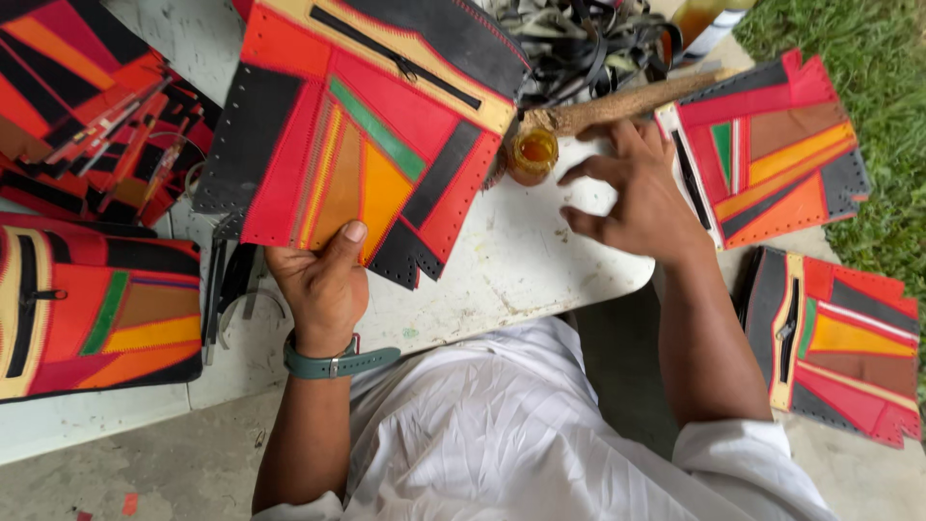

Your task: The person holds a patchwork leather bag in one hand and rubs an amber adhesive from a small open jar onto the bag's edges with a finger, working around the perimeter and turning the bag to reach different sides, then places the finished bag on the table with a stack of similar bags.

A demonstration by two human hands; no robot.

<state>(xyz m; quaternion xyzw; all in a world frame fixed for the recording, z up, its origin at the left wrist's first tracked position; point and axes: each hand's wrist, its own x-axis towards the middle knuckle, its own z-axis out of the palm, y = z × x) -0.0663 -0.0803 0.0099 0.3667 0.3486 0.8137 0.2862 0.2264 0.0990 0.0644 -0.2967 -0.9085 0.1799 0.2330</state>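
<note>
My left hand [323,280] grips the lower edge of a patchwork leather bag panel [367,125] in red, black, orange and green, with a black zipper near its top; the thumb lies on its front. The panel is lifted over the white table [511,265]. My right hand [627,188] hovers with fingers spread just right of a small jar of amber glue [532,154], beside a rough wooden stick [617,104]. It holds nothing. A teal watch strap [333,365] circles my left wrist.
More patchwork panels lie around: one at the table's right end [772,145], one lower right on the ground [839,342], one at the left [92,309], a pile at upper left [87,106]. Black straps [588,43] heap behind the jar. Grass [868,58] lies far right.
</note>
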